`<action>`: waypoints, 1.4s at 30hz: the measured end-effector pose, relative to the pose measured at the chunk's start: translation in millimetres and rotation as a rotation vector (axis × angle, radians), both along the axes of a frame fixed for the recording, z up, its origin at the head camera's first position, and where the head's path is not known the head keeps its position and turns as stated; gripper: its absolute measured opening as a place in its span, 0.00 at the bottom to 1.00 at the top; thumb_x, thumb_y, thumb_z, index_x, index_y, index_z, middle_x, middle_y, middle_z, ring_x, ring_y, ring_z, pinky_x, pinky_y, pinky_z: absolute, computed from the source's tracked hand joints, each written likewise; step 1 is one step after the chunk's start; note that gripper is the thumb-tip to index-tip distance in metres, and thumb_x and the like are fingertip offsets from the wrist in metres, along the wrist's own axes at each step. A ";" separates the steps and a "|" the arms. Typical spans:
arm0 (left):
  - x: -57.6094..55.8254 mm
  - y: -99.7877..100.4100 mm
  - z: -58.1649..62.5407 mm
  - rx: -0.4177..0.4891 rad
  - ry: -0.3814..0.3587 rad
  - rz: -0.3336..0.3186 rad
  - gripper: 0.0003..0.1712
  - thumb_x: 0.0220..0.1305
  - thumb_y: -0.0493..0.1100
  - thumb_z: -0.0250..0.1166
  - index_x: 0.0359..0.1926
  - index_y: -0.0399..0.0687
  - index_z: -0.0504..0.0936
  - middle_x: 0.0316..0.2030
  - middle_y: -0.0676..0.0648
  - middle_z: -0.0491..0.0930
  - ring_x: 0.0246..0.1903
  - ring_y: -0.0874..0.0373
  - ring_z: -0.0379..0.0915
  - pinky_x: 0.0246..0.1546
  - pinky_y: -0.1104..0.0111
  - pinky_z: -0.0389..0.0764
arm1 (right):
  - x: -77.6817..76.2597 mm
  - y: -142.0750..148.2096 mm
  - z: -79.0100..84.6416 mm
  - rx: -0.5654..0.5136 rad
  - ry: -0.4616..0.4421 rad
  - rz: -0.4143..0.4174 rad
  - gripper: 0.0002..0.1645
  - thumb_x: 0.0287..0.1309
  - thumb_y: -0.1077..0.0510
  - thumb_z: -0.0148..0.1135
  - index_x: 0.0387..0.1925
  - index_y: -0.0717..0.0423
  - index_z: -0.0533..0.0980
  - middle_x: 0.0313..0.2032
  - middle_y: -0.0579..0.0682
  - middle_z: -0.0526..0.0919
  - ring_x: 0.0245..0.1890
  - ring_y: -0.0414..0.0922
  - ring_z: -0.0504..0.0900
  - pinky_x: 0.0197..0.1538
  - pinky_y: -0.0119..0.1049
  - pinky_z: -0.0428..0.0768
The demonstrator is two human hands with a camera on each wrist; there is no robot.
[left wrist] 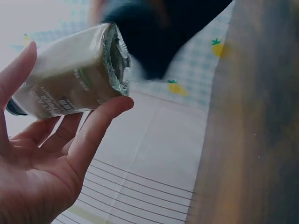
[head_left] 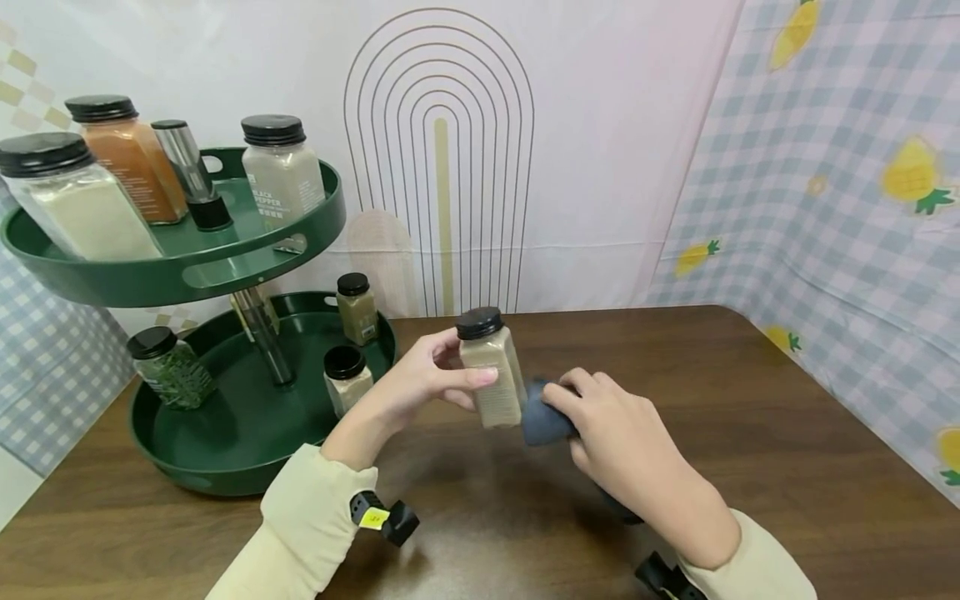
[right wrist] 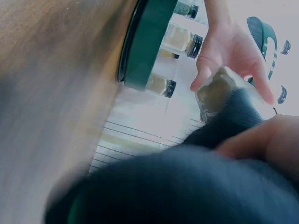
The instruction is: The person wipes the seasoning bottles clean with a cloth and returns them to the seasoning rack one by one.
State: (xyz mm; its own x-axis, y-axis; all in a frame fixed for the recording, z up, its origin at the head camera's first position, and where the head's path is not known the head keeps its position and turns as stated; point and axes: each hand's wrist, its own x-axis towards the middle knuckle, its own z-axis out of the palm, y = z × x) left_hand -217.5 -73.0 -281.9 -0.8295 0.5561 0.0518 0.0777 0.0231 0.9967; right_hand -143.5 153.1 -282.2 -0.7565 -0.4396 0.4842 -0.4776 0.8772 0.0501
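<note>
A square spice jar (head_left: 492,379) with a black lid and pale tan powder is held above the table by my left hand (head_left: 420,383). Its thumb lies along the front, with the other fingers behind. In the left wrist view the jar (left wrist: 70,74) is tilted, its bottom turned toward the cloth. My right hand (head_left: 618,425) grips a bunched dark blue cloth (head_left: 546,417) right at the jar's right side. That cloth (right wrist: 173,186) fills the lower right wrist view and covers part of the jar; firm contact cannot be told. In the left wrist view the cloth is blurred.
A two-tier green turntable rack (head_left: 247,450) stands at the left. Its upper tray (head_left: 255,258) holds several spice jars and a silver-and-black cylinder (head_left: 191,175); more small jars stand on the lower tray. The brown wooden table (head_left: 750,400) extends rightward to a checked curtain (head_left: 817,192).
</note>
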 end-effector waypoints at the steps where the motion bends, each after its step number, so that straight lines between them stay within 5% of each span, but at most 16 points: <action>1: -0.3 -1.3 1.0 0.018 -0.003 0.007 0.41 0.47 0.55 0.71 0.60 0.42 0.68 0.50 0.40 0.76 0.45 0.55 0.74 0.37 0.61 0.81 | 0.2 0.3 0.5 0.028 -0.011 -0.015 0.25 0.33 0.70 0.64 0.37 0.46 0.76 0.36 0.46 0.78 0.31 0.45 0.76 0.18 0.35 0.68; 4: -1.8 -3.9 2.6 0.055 -0.017 0.032 0.43 0.46 0.55 0.72 0.60 0.41 0.68 0.50 0.41 0.76 0.45 0.57 0.74 0.36 0.63 0.81 | 0.4 3.2 3.3 0.047 -0.032 -0.066 0.25 0.35 0.68 0.65 0.39 0.45 0.78 0.36 0.46 0.80 0.32 0.47 0.77 0.19 0.38 0.71; 8: -2.2 -3.1 3.0 0.014 -0.020 0.050 0.38 0.49 0.52 0.70 0.59 0.41 0.69 0.49 0.41 0.76 0.45 0.56 0.74 0.36 0.61 0.81 | 0.1 10.0 10.8 -0.102 -0.005 -0.111 0.28 0.37 0.70 0.63 0.45 0.47 0.78 0.41 0.49 0.80 0.38 0.50 0.79 0.25 0.47 0.76; 13: 1.6 7.9 -0.3 -0.100 0.001 0.038 0.29 0.53 0.46 0.68 0.57 0.46 0.72 0.47 0.41 0.78 0.44 0.55 0.75 0.35 0.56 0.82 | 0.1 7.7 13.0 -0.320 0.122 -0.012 0.32 0.37 0.72 0.63 0.48 0.47 0.78 0.47 0.49 0.79 0.45 0.50 0.78 0.37 0.50 0.79; 18: 7.1 16.6 -2.7 -0.172 0.044 0.011 0.26 0.53 0.46 0.69 0.54 0.49 0.74 0.44 0.43 0.78 0.42 0.54 0.75 0.31 0.56 0.82 | -0.4 0.4 8.7 -0.400 0.210 0.074 0.34 0.34 0.76 0.63 0.48 0.50 0.78 0.48 0.51 0.79 0.46 0.49 0.78 0.40 0.49 0.80; 24: 9.8 16.3 -1.2 -0.208 0.077 0.056 0.26 0.52 0.50 0.70 0.52 0.52 0.75 0.42 0.44 0.78 0.40 0.54 0.75 0.30 0.56 0.82 | 0.1 -3.2 3.2 -0.337 0.214 0.068 0.32 0.32 0.75 0.65 0.46 0.53 0.79 0.45 0.54 0.78 0.43 0.51 0.79 0.38 0.48 0.80; 32: 7.2 8.9 6.0 -0.167 0.022 0.165 0.24 0.54 0.50 0.68 0.51 0.50 0.74 0.45 0.44 0.77 0.45 0.52 0.74 0.30 0.59 0.82 | 0.0 -8.9 -8.0 -0.132 0.129 0.080 0.30 0.29 0.73 0.61 0.42 0.51 0.79 0.41 0.52 0.77 0.37 0.49 0.77 0.24 0.40 0.77; 38: 7.8 5.1 12.5 -0.081 0.006 0.143 0.27 0.57 0.48 0.65 0.56 0.45 0.71 0.49 0.41 0.75 0.47 0.51 0.74 0.32 0.57 0.82 | 0.1 -6.9 -10.0 -0.011 0.024 -0.002 0.26 0.31 0.69 0.65 0.39 0.47 0.77 0.36 0.47 0.77 0.32 0.45 0.77 0.18 0.35 0.70; 42: 8.1 4.0 13.3 -0.060 -0.020 0.111 0.28 0.56 0.47 0.65 0.57 0.43 0.71 0.49 0.41 0.75 0.44 0.53 0.75 0.34 0.57 0.82 | -0.7 -0.9 -3.1 -0.084 -0.018 -0.093 0.26 0.35 0.69 0.65 0.43 0.49 0.77 0.38 0.49 0.79 0.36 0.49 0.79 0.24 0.45 0.76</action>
State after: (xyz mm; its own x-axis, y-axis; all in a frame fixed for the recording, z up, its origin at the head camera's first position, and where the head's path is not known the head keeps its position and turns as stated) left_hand -209.4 -69.0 -268.5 -0.8866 0.4625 0.0034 0.0510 0.0905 0.9946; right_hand -144.2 152.2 -285.3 -0.8012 -0.3254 0.5022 -0.3940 0.9185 -0.0333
